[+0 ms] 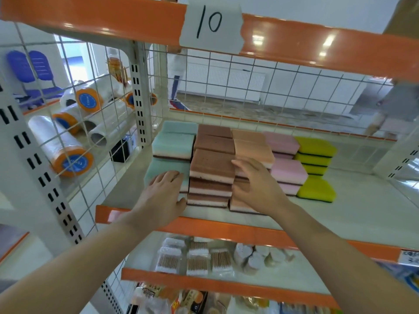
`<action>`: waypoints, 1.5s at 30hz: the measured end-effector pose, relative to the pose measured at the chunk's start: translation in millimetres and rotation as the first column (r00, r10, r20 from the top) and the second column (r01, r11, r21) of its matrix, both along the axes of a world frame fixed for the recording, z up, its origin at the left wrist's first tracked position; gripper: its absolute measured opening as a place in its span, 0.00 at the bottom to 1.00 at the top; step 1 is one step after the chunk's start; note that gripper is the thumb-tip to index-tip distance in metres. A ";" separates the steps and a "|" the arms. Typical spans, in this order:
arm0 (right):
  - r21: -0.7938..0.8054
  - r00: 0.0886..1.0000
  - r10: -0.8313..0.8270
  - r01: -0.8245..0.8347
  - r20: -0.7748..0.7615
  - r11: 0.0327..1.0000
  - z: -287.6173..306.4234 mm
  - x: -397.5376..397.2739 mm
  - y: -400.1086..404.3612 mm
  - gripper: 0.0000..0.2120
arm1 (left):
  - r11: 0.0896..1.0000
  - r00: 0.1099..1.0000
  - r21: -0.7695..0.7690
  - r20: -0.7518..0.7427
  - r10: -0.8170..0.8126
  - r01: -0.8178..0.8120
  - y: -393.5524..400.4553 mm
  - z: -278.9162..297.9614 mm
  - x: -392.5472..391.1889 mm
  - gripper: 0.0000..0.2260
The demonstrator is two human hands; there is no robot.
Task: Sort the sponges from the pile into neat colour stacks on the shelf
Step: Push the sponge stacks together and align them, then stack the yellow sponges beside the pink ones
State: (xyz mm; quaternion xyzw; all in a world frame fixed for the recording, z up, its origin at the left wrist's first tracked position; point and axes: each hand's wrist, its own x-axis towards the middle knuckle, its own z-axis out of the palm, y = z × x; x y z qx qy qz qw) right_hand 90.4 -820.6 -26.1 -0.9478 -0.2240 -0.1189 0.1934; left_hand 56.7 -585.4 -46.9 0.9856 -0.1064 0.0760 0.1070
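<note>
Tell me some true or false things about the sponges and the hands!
1. The yellow-green sponges are at the right end of the row. True.
2. The left hand rests on a pink sponge. False: it rests on the front teal sponge.
3. The sign on the top beam says 10. True.
4. The right hand is lifting a sponge high in the air. False: it is on the peach stack, beside the brown stack.

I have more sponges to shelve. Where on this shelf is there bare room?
Bare white shelf lies right of the yellow-green sponge stacks, up to the right-hand wire mesh wall. A narrower strip runs along the orange front edge. The left half is crowded: teal, brown, peach and pink stacks sit side by side.
</note>
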 end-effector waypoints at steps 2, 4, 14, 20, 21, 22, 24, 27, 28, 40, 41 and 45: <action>-0.006 1.000 -0.019 0.019 0.008 1.000 -1.2 -6.2 -6.2 0.28 | 1.000 1.000 0.005 -0.002 0.011 -0.011 -2.9 0.2 -6.6 0.28; -0.024 0.999 -0.036 0.037 0.011 0.999 -2.6 -13.0 -13.3 0.28 | 1.000 1.000 -0.001 0.012 0.016 -0.016 -6.8 0.1 -14.3 0.27; 0.007 0.993 -0.097 0.098 -0.063 0.995 -9.5 -63.8 -57.9 0.24 | 0.998 0.998 -0.052 0.054 -0.014 0.017 -52.2 -4.7 -59.9 0.22; -0.052 0.975 -0.169 0.163 -0.147 0.985 -11.7 -94.7 -90.3 0.23 | 0.991 0.989 -0.046 -0.059 -0.132 0.130 -89.7 -7.8 -81.4 0.21; -0.055 0.972 -0.178 0.171 -0.157 0.984 -11.5 -99.8 -96.1 0.22 | 0.989 0.987 -0.045 -0.074 -0.146 0.143 -96.9 -8.4 -84.4 0.21; -0.056 0.969 -0.185 0.178 -0.166 0.982 -11.2 -105.2 -102.3 0.22 | 0.987 0.983 -0.041 -0.088 -0.160 0.157 -104.5 -9.0 -87.4 0.20; -0.059 0.964 -0.201 0.194 -0.174 0.979 -11.6 -115.9 -115.1 0.21 | 0.981 0.974 -0.011 -0.113 -0.195 0.195 -120.3 -10.8 -92.4 0.18; -0.062 0.956 -0.231 0.223 -0.179 0.973 -12.6 -130.8 -136.2 0.20 | 0.971 0.962 0.012 -0.142 -0.234 0.238 -142.0 -13.2 -98.2 0.17; -0.065 0.953 -0.241 0.232 -0.183 0.970 -13.0 -134.8 -143.4 0.20 | 0.967 0.957 0.014 -0.145 -0.252 0.256 -148.2 -13.8 -99.2 0.17; -0.087 0.890 -0.400 0.390 -0.219 0.917 -23.4 -167.7 -223.6 0.18 | 0.873 0.860 0.033 -0.198 -0.471 0.486 -222.7 -15.3 -86.5 0.17; -0.085 0.880 -0.417 0.408 -0.227 0.909 -23.6 -168.9 -229.4 0.18 | 0.862 0.848 0.031 -0.201 -0.491 0.507 -229.3 -15.3 -83.2 0.17; -0.089 0.840 -0.491 0.485 -0.230 0.870 -24.9 -171.3 -255.2 0.18 | 0.814 0.800 0.029 -0.209 -0.563 0.580 -261.6 -15.9 -65.1 0.17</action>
